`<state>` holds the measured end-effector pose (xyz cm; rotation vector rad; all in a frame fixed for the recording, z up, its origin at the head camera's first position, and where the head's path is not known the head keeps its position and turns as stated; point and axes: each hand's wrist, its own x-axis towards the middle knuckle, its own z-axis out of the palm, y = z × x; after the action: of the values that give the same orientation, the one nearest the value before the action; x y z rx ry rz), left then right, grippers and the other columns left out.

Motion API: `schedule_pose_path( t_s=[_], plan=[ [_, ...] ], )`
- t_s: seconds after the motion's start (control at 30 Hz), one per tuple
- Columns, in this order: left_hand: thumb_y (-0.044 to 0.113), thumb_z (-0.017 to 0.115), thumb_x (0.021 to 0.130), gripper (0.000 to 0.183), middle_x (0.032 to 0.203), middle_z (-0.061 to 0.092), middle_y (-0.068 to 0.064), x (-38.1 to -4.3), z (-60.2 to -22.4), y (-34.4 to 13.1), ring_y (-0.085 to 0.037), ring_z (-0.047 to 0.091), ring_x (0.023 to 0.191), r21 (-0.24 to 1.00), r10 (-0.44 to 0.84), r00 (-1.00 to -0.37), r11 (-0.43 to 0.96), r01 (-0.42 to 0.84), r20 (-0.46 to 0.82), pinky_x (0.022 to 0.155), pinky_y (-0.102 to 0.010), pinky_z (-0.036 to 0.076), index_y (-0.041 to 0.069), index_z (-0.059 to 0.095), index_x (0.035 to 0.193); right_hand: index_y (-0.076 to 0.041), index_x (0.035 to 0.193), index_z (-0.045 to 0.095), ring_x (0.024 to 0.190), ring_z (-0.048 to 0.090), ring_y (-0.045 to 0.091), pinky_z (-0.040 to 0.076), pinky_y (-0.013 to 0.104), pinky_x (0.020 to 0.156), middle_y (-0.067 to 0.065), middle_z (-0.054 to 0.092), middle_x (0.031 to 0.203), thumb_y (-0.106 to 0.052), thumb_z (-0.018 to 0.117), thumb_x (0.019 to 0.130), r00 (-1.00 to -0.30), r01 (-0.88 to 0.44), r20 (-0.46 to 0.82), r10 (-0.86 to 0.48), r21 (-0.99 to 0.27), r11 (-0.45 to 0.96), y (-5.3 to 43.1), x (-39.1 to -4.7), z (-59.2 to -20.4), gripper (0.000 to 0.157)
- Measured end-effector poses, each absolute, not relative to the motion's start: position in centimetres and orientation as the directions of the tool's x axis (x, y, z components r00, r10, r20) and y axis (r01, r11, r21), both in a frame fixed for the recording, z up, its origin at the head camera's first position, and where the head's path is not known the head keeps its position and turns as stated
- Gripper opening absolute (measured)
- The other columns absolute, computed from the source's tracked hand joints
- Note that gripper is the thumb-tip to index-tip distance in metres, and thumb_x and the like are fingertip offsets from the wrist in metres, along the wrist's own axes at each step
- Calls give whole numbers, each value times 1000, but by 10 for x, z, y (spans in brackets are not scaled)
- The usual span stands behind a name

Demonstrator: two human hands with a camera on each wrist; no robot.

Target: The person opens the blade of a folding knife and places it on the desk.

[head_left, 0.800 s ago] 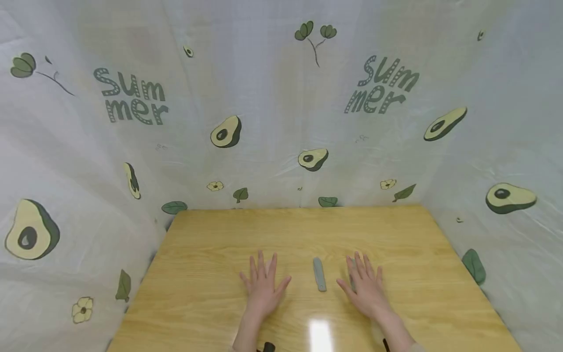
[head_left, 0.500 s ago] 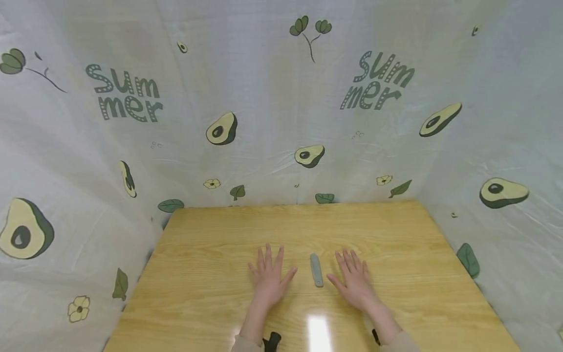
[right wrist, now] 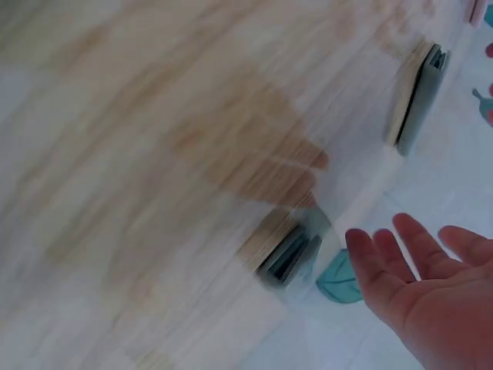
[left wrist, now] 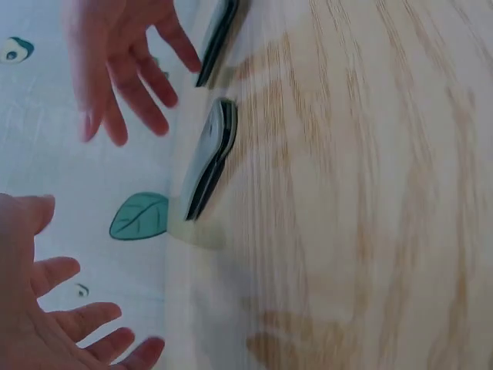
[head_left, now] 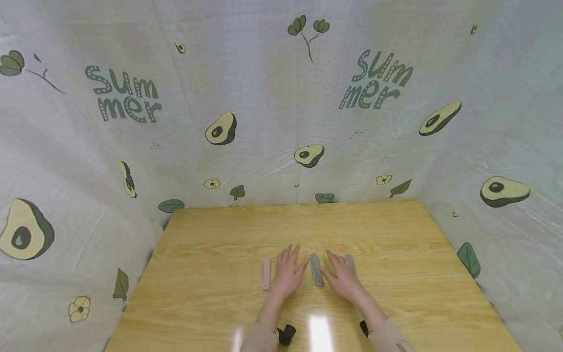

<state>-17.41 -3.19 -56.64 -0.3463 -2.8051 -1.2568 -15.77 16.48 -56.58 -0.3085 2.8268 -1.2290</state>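
Observation:
Three slim folded handles, shaped like closed pocket knives, lie in a row on the wooden table. The pink handle (head_left: 266, 274) lies left of my left hand (head_left: 287, 276). The middle grey handle (head_left: 316, 270) is between both hands; the left wrist view shows a dark slit along this grey handle (left wrist: 212, 158). My right hand (head_left: 344, 279) hovers by the right grey handle (head_left: 350, 261), partly covering it in the head view. Layered dark edges show on that handle (right wrist: 291, 250) in the right wrist view. Both hands have spread, loose fingers and hold nothing.
The wooden table (head_left: 211, 234) meets a pale cloth (head_left: 264, 98) printed with avocados, leaves and lettering at the back and sides. A black wrist strap piece (head_left: 287, 335) sits near my left sleeve. Light glares off the table near the front.
Both hands have moved inward toward the middle grey handle. The pink handle and the right grey handle, hidden or mostly hidden before, now show. The head view has shifted slightly.

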Motion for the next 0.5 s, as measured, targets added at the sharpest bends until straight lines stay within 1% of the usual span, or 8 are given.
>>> schedule_pose_path(
  t_s=[0.13,0.23,0.3,0.37,0.43,0.5],
  plan=[
    [28,53,101,51,139,47,-26,-179,-570,-24,-43,46,126,831,134,-987,537,145,86,101,-59,45,1,44,143,9,147,32,131,34,50,35,68,104,32,42,142,-31,54,101,-985,-116,3,-174,-755,645,158,-165,-566,65],
    [18,55,99,45,129,55,-27,-183,-571,-18,-41,57,114,894,97,-995,442,70,30,92,-52,54,-3,48,138,13,143,34,123,44,51,42,64,99,34,47,133,-23,57,100,-987,-84,-17,-158,-790,607,154,-170,-567,61],
    [13,56,98,42,122,59,-27,-185,-571,-14,-39,63,105,922,82,-997,387,19,-14,84,-45,58,-4,50,135,13,142,35,117,50,49,48,60,95,34,50,129,-19,58,99,-989,-49,-39,-139,-815,577,152,-173,-567,59],
    [9,57,96,39,113,63,-26,-187,-572,-11,-36,66,95,940,71,-996,341,-19,-46,76,-40,60,-6,52,132,13,142,36,112,55,47,52,56,91,32,51,125,-16,59,98,-991,-14,-62,-118,-833,552,150,-175,-567,57],
    [5,58,94,37,104,66,-23,-188,-573,-7,-32,68,84,951,63,-995,305,-55,-78,69,-35,60,-8,54,129,12,141,38,110,57,46,53,54,89,31,54,123,-15,59,98,-992,19,-83,-95,-845,534,148,-177,-567,55],
    [2,56,93,36,97,67,-21,-187,-574,-4,-28,67,77,962,61,-990,249,-108,-127,66,-33,59,-10,54,127,11,140,40,111,57,45,53,53,89,30,55,122,-13,58,98,-990,59,-114,-77,-862,504,146,-177,-568,52]
  ],
)
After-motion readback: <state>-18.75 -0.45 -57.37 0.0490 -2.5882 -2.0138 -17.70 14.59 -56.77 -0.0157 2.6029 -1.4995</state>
